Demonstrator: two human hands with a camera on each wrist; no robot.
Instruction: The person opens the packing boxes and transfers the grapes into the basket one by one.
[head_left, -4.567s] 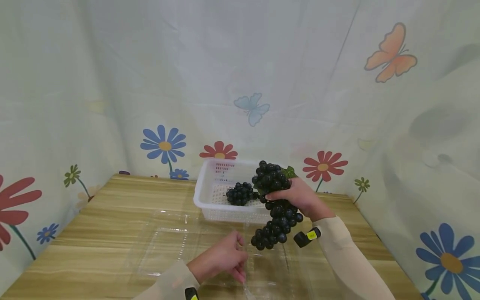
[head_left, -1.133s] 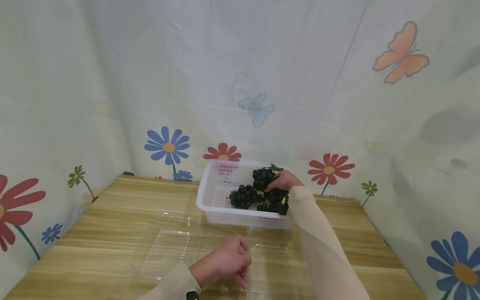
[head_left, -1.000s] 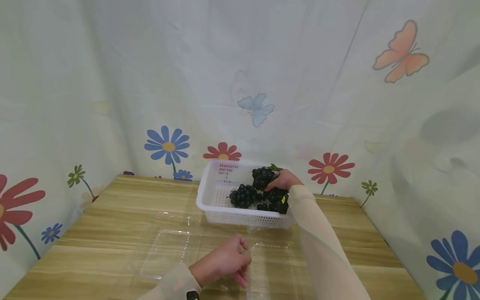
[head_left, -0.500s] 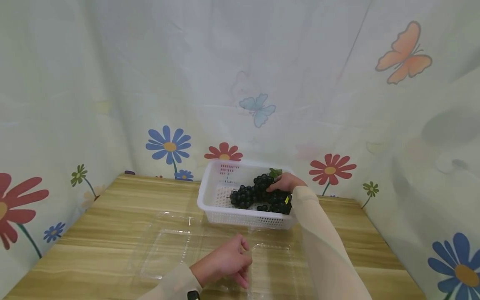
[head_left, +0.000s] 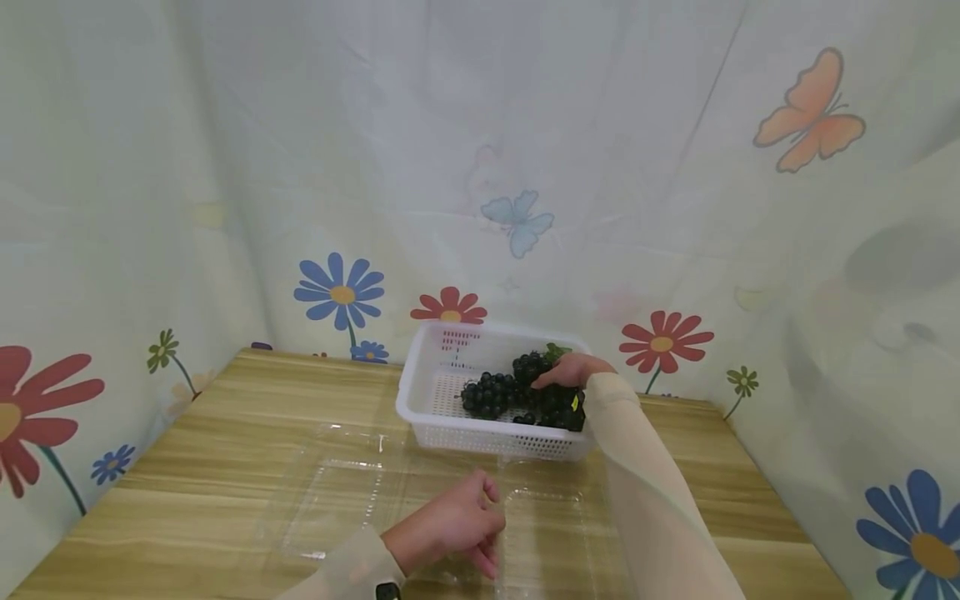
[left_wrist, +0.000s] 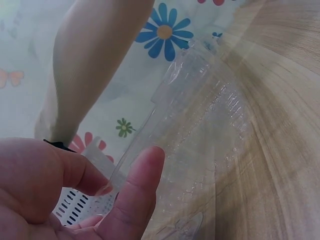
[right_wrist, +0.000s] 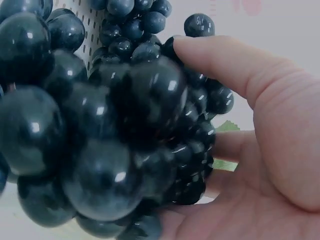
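Inside the white perforated basket, my right hand holds a bunch of dark grapes. Its thumb lies on one side and the other fingers reach behind, partly hidden by the grapes. Left of that hand, another bunch of dark grapes rests on the basket floor. A green leaf shows just behind the hand. Nearer the front, my left hand pinches the edge of a clear plastic clamshell box between thumb and finger. The box lies opened out flat, with one half to the left and the other to the right.
A wood-grain table carries the basket and the box. Behind and at both sides hangs a pale curtain with printed flowers and butterflies. The basket stands near the back edge, just beyond the box.
My right hand has carried the grapes from above the clear box into the basket, then lowered them and shifted slightly right. My left hand has stayed on the box edge.
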